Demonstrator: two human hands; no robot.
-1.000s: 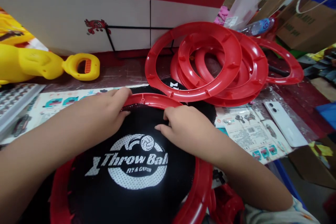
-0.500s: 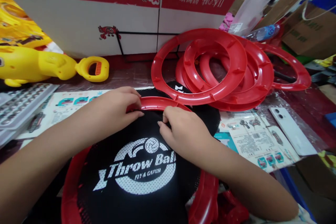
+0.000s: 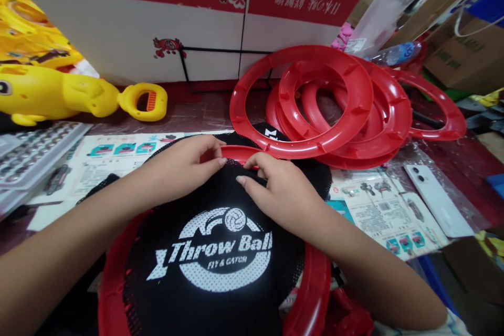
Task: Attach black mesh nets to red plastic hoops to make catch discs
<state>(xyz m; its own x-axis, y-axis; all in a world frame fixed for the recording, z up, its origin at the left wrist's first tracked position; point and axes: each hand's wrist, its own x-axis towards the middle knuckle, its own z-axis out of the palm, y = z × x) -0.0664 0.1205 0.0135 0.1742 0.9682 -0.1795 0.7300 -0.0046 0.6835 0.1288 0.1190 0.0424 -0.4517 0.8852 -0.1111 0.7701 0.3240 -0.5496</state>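
A black fabric disc point(image 3: 157, 252) printed "Throw Ball" lies over a red plastic ring point(image 3: 112, 289) in front of me. The ring shows at both sides and at the far edge. My left hand point(image 3: 197, 163) pinches the fabric's perforated edge at the far rim, thumb on top and fingers behind it. Just to its right, my right hand point(image 3: 271, 178) grips the same edge, with thumb and index finger curled at the cloth. A short stretch of red rim shows between and behind the hands. More black fabric lies beneath the ring.
Several red rings point(image 3: 354, 147) are stacked behind my right hand. A white phone point(image 3: 437, 199) lies to the right on printed card sheets point(image 3: 374, 220). At left are a yellow toy point(image 3: 86, 94) and a tray of small round parts point(image 3: 35, 157). A large carton point(image 3: 134, 31) stands behind.
The fabric's edge has come up further over the far rim between my hands, so less red shows there. My fingers have opened slightly at the edge. The view has shifted a little.
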